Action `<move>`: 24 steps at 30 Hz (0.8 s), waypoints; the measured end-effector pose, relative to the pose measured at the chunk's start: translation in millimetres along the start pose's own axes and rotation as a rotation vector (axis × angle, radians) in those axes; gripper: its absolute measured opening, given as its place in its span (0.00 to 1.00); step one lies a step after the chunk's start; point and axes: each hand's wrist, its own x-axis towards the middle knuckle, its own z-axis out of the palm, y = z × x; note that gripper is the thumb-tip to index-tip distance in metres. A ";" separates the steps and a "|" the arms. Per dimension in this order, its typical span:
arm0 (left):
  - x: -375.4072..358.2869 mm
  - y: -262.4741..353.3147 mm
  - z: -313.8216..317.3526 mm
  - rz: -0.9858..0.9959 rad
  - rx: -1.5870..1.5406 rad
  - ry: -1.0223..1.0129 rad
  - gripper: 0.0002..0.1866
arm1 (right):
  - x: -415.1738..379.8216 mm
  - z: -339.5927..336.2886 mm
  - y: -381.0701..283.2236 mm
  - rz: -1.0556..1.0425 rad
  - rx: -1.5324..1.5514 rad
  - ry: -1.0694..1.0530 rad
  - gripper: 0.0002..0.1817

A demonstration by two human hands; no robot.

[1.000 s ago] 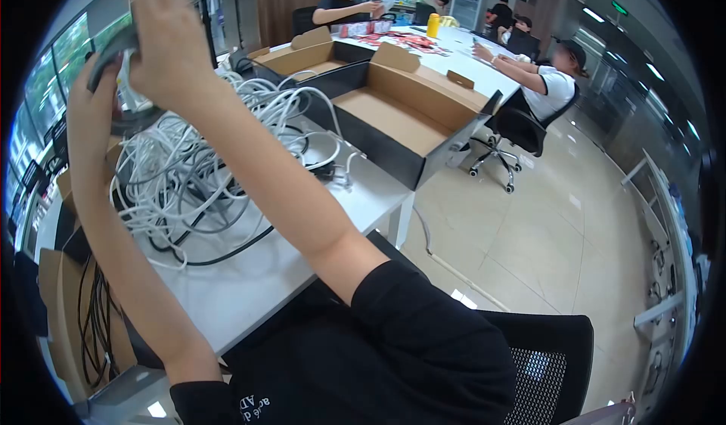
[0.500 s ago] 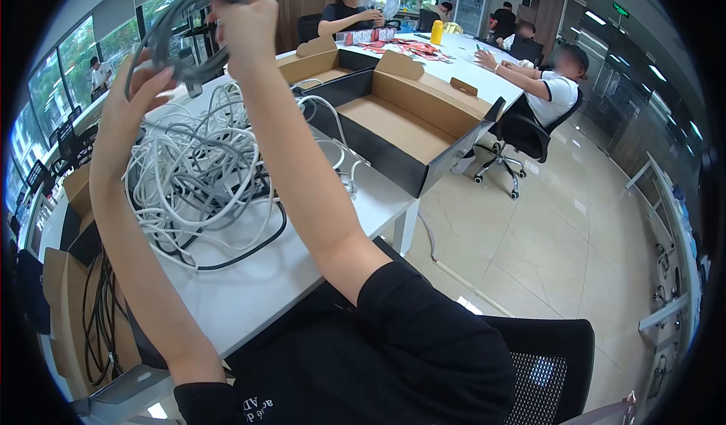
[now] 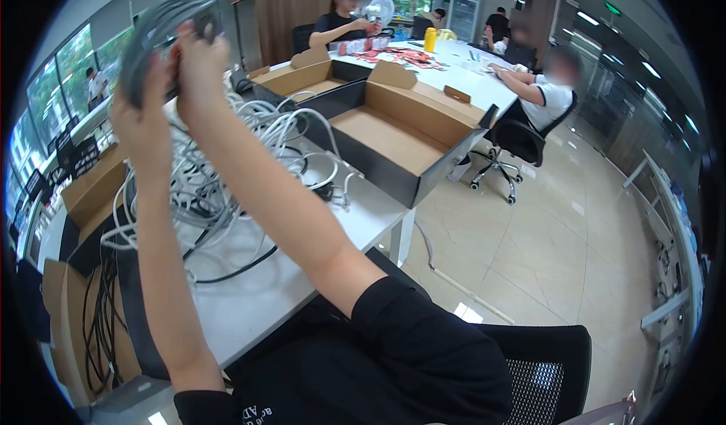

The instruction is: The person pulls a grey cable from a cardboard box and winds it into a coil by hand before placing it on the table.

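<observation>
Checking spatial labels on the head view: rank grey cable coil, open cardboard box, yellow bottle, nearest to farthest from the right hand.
From the right hand:
1. Grey cable coil: gripped by it, raised at upper left.
2. Open cardboard box: on the white table, to the right of the hand.
3. Yellow bottle: on the far table, top centre.

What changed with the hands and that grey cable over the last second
Both hands drew together on the grey cable coil: half a second ago the left hand was open beneath it, now it grips the coil's lower side, close beside the right hand, which kept its hold near the top. The coil stayed raised above the white cable pile. The open cardboard box and the white table stayed put.
</observation>
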 end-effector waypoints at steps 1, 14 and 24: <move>2.8 -8.9 -4.5 -0.019 -0.066 0.070 0.15 | -10.1 5.6 -3.3 0.010 -0.015 -0.037 0.10; 43.6 15.3 -89.7 -0.499 0.168 -0.543 0.13 | 0.2 -9.5 -24.3 -0.564 -1.117 -0.606 0.13; 27.5 51.9 -83.7 -0.494 0.301 -0.595 0.14 | -15.3 -11.8 -67.2 -0.069 -0.920 -0.996 0.30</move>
